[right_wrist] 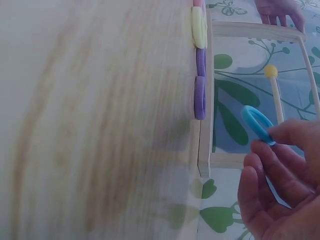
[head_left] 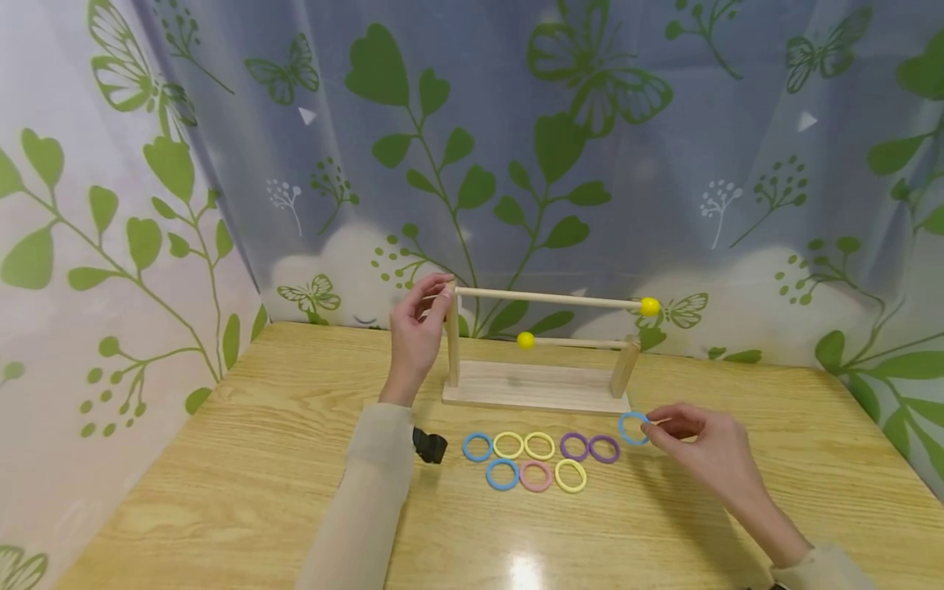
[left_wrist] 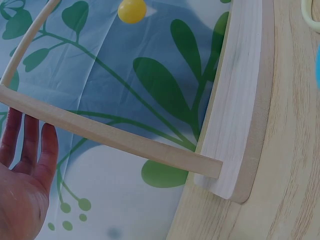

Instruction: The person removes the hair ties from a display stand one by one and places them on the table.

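Observation:
A wooden stand (head_left: 534, 397) has a tall left post, a shorter right post and two horizontal rods, each tipped with a yellow ball (head_left: 649, 306). At the top of the tall post (left_wrist: 115, 135), my left hand (head_left: 419, 332) grips the wood with thumb and fingers. My right hand (head_left: 704, 447) pinches a blue ring (right_wrist: 257, 125) by its edge between thumb and fingertips. This ring is off the table, in front of the stand's right end. Neither rod carries a ring.
On the wooden table (head_left: 243, 459), several rings lie flat in two rows before the stand: blue (head_left: 478, 447), yellow (head_left: 571, 476), purple (head_left: 605, 449) and pink (head_left: 536, 476). A black strap piece (head_left: 429, 446) shows at the left sleeve. Behind hangs a leaf-patterned curtain (head_left: 472, 98).

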Motion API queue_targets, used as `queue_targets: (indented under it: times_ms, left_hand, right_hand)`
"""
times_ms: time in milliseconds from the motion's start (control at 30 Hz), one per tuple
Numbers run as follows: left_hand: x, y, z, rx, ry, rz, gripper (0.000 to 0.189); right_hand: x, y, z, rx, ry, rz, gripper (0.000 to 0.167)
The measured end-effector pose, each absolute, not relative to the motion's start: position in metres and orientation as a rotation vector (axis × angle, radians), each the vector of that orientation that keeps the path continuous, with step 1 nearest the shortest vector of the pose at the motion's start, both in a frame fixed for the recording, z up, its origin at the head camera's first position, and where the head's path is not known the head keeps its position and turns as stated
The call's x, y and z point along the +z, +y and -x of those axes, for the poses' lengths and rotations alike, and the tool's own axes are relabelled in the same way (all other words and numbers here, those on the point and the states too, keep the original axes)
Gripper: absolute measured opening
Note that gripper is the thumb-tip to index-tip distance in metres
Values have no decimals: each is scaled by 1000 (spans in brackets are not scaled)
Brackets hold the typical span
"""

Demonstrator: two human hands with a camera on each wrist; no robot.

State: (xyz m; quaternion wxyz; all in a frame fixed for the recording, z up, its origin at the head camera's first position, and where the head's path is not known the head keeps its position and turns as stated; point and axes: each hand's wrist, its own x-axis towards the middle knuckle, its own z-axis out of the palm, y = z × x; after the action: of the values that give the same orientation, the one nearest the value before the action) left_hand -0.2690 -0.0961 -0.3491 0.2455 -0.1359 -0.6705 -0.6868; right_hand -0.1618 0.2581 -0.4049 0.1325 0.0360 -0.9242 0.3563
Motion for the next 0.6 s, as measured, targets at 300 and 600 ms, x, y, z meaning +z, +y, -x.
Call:
queue_targets:
  times_ms: [300,600]
  left_hand:
    - [-349,-97,269,-1864,-1833,388,27]
    - [-359,-99,281,-1864,-1842,371,26]
  right_hand:
    - [-407,259,158,1064,-2815,-107,16]
    - [-412,256,156,1099,-2863,-194,9]
